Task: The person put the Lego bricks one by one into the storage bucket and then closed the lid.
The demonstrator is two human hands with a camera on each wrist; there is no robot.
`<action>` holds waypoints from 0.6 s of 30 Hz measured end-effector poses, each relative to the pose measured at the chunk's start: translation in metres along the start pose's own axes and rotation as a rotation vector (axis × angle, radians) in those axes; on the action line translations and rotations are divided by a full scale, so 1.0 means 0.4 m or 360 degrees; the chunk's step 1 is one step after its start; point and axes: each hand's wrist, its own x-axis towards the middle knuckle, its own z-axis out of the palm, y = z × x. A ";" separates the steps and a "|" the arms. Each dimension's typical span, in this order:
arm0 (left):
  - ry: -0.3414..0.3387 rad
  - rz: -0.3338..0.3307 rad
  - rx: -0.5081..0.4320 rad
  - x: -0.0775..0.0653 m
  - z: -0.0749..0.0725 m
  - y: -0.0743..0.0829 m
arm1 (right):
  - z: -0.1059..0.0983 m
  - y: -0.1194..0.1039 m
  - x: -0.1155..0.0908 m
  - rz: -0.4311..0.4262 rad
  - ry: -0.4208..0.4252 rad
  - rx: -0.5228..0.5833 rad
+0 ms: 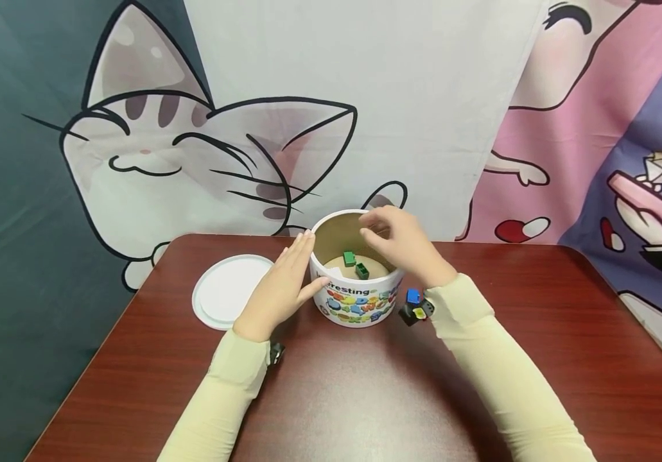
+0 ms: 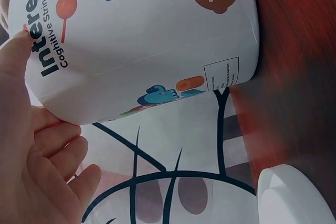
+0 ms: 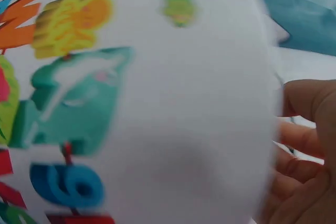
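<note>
Cartoon-cat backdrop [image 1: 157, 154], reddish-brown table [image 1: 365, 398]. Head view: a printed toy tub [image 1: 358, 305] stands there, green blocks [image 1: 349, 258] inside; the straight-fingered left hand [image 1: 277, 287] touches its side, the right hand [image 1: 402, 242] curves loosely above, apparently empty. Left wrist: smooth surface, probably light, stiff, slippery. Right wrist: broad curve, likely best held from both sides.
</note>
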 end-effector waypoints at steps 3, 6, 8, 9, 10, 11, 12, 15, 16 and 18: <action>0.0008 0.0014 -0.0006 0.001 0.001 0.002 | -0.029 0.007 -0.035 -0.0003 0.0124 0.0050; 0.0020 0.0024 -0.0003 0.002 0.001 0.001 | -0.053 0.024 -0.075 0.0024 0.0239 0.0058; 0.0023 0.0019 0.0000 0.003 0.001 0.000 | -0.065 0.039 -0.102 0.0045 0.0297 0.0032; 0.0023 0.0016 0.0003 0.003 0.000 -0.001 | -0.070 0.047 -0.115 0.0058 0.0312 0.0020; 0.0026 0.0013 0.0003 0.003 0.000 -0.002 | -0.073 0.055 -0.127 0.0070 0.0319 0.0011; 0.0025 0.0009 0.0007 0.002 0.000 -0.002 | -0.076 0.065 -0.139 0.0089 0.0320 -0.0008; 0.0026 0.0010 0.0006 0.002 0.000 -0.003 | -0.078 0.075 -0.150 0.0111 0.0313 -0.0024; 0.0032 0.0019 0.0012 0.000 0.001 -0.004 | -0.084 0.110 -0.179 0.0195 0.0242 -0.0067; 0.0033 0.0021 0.0014 0.000 0.002 -0.004 | -0.085 0.121 -0.188 0.0231 0.0209 -0.0080; 0.0030 0.0020 0.0019 -0.001 0.003 -0.005 | -0.091 0.143 -0.204 0.0298 0.0134 -0.0108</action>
